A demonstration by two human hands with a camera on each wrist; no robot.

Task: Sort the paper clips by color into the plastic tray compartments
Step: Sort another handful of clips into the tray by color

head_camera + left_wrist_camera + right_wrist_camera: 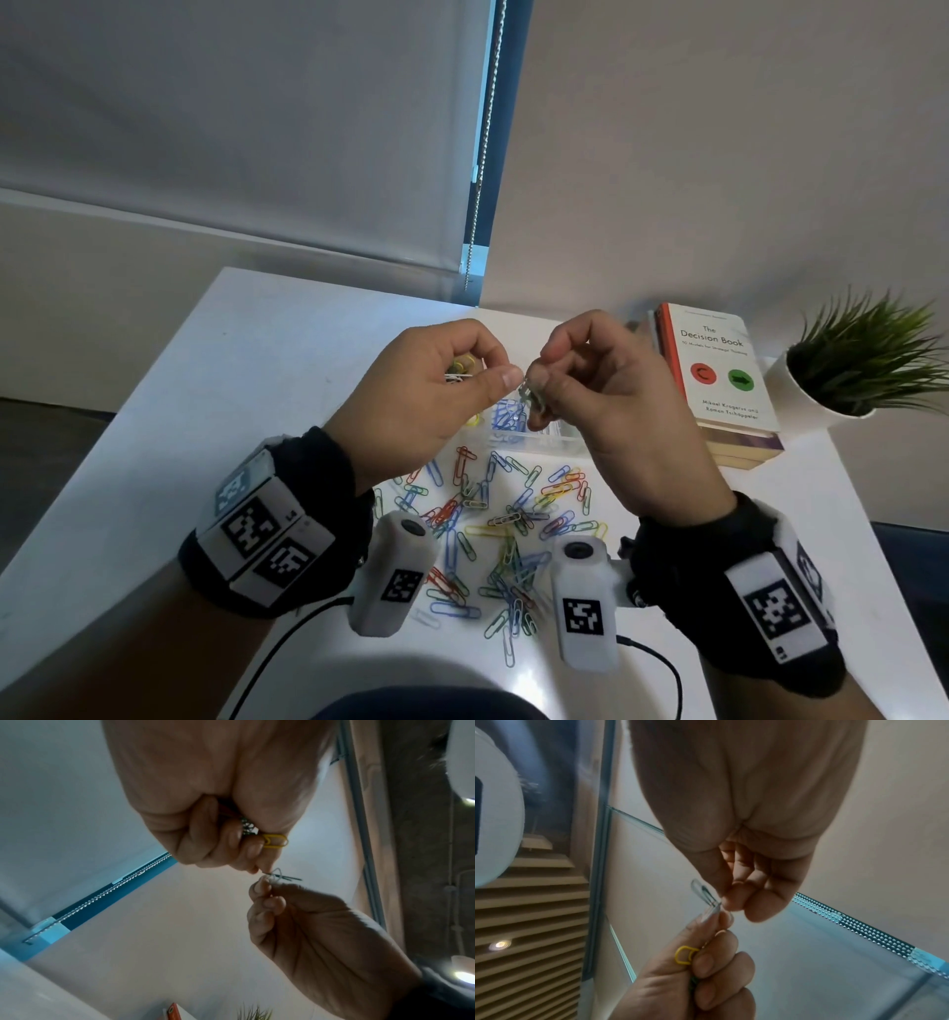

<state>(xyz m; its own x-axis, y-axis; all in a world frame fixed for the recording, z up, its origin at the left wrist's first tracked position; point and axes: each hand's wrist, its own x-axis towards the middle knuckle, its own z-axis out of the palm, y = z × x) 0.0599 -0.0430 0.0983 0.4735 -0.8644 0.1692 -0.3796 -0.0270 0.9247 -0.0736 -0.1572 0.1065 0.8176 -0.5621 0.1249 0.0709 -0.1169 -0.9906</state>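
Two bare hands, the left hand [416, 395] and the right hand [611, 406], emerge from thick black fabric wrist cuffs [318, 493]. White blocks printed with black square-patterned markers [251, 529] ring each cuff. A white rounded camera housing [393, 570] with a dark lens projects from each wrist, trailing a thin black cable [272, 652].

- My white worktop [267, 360] carries everything here.
- A loose heap of mixed-colour paper clips [506, 534] lies spread across its near middle.
- Just beyond the heap stands the clear plastic tray [518, 437], with blue clips inside.
- A stack of books [719, 380] lies far right.
- Beside the books stands a white potted plant [862, 360].
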